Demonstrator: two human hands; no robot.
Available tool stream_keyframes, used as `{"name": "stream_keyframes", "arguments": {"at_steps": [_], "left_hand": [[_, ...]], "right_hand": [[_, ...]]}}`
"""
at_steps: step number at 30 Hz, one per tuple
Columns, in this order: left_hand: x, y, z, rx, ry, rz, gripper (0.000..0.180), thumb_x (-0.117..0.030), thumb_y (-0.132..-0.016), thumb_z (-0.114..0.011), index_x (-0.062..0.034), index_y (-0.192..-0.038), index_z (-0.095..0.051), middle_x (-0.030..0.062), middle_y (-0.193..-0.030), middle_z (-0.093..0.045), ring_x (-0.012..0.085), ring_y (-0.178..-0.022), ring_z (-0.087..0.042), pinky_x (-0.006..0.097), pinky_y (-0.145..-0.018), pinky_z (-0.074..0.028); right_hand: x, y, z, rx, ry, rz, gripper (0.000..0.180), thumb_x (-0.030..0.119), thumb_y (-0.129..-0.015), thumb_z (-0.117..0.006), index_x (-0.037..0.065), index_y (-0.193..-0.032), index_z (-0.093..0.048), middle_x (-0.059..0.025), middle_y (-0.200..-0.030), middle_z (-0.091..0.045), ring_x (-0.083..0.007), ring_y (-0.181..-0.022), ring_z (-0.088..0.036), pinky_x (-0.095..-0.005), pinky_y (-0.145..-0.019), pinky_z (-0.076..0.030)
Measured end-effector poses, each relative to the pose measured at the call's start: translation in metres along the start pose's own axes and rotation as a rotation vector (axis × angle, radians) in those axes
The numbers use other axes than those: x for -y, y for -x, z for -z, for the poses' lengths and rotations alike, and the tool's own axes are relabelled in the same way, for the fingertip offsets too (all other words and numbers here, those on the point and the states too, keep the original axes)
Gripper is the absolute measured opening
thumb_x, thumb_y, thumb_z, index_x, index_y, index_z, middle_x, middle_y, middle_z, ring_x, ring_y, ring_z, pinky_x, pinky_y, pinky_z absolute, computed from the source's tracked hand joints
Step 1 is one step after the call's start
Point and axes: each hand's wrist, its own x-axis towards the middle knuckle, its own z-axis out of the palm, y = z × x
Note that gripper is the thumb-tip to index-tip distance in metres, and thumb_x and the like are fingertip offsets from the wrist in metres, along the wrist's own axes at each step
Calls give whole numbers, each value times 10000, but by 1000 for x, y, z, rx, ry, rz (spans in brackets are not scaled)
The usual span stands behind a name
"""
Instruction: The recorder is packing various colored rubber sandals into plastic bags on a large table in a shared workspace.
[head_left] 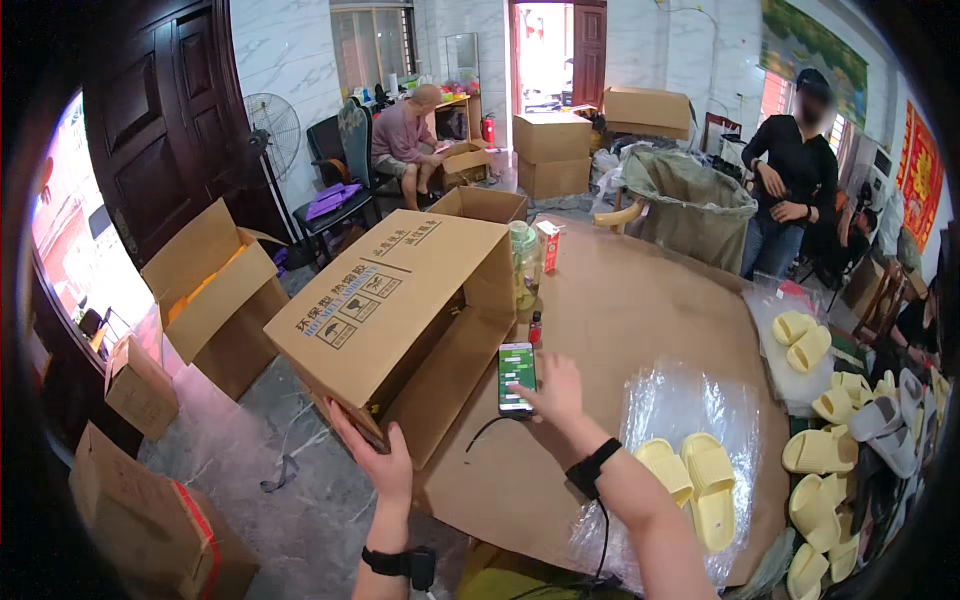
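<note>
Cardboard box (400,310) on its side, left hand (375,455) gripping its edge, right hand (555,390) spread on phone (516,377)

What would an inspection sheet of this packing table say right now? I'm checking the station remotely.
Surface: table covered in brown cardboard.
Job's things: open cardboard box on its side at the table's left edge; phone, screen lit.
Clutter: yellow slippers on clear plastic; bottle; more slippers piled at right.
Hands: left hand grips the box's lower corner; right hand touches the phone.
Cables: black cable near the phone.
Surroundings: more boxes on the floor, standing fan, one seated person, one standing person.
</note>
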Motion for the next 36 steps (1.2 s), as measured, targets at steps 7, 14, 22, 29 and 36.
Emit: {"name": "stream_keyframes", "arguments": {"at_steps": [7,14,22,29,36], "left_hand": [[5,29,5,130,94,209,928,-84,-839,-682,12,-1568,-115,247,-1609,-188,377,-1495,-205,465,-1207,-182],[49,48,6,194,258,373,990,17,-848,-676,-7,-1579,-9,222,-1590,-203,320,-1450,-278,425,-1166,-262],[61,67,9,135,197,598,773,36,-895,-648,-37,-1510,-185,168,-1436,-383,266,-1300,-434,396,-1080,-367],[68,59,10,85,112,541,636,51,-867,-676,-10,-1399,-332,163,-1363,-455,247,-1270,-476,375,-1028,-430],[101,27,7,158,107,402,520,49,-867,-657,0,-1331,-428,135,-1260,-529,234,-1162,-546,359,-1000,-438]], "right_hand": [[-63,-100,13,-145,-667,-346,325,241,-870,-729,0,-1081,-674,-123,-1032,-703,-219,-878,-659,-346,-771,-534],[-111,-151,-37,-132,-790,-350,427,170,-861,-695,3,-1247,-615,-125,-1199,-670,-229,-1039,-639,-350,-863,-524],[-124,-214,-81,-117,-694,-213,573,156,-801,-745,23,-1328,-563,-152,-1287,-621,-275,-1170,-588,-399,-949,-491],[-115,-224,-86,112,-651,-315,460,106,-862,-703,60,-1305,-589,-116,-1133,-699,-234,-1007,-671,-331,-870,-525],[-120,-192,-52,-67,-719,-304,350,42,-855,-687,7,-1199,-634,-124,-1013,-711,-204,-862,-678,-331,-755,-550]]}}
